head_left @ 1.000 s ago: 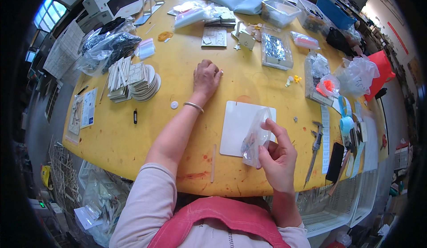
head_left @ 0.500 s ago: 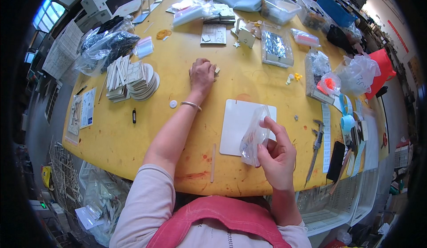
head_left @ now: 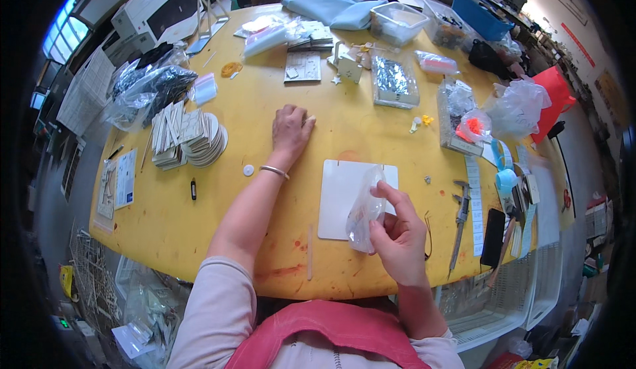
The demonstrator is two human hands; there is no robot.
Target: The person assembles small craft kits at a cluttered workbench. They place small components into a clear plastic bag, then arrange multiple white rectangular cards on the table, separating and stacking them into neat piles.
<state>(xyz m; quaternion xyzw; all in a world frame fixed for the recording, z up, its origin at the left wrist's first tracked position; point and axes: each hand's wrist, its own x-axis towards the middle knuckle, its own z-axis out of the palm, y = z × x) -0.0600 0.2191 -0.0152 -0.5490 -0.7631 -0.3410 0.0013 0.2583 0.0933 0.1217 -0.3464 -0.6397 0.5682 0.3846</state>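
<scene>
The right hand's grip (head_left: pixel 403 238) is clamped, thumb against fingers, on a clear plastic bag (head_left: pixel 361 218), probably to keep it upright. The bag is over the near right part of a white board (head_left: pixel 334 197); whether they touch is unclear. The left hand (head_left: pixel 291 132) rests curled on the yellow desk (head_left: pixel 278 256) beyond the board; I cannot tell whether its fingers close on anything. Rightward, a caliper (head_left: pixel 460 220) lies beside a strip of labels (head_left: pixel 475 203), perhaps for easy reach; their print is too small to read.
</scene>
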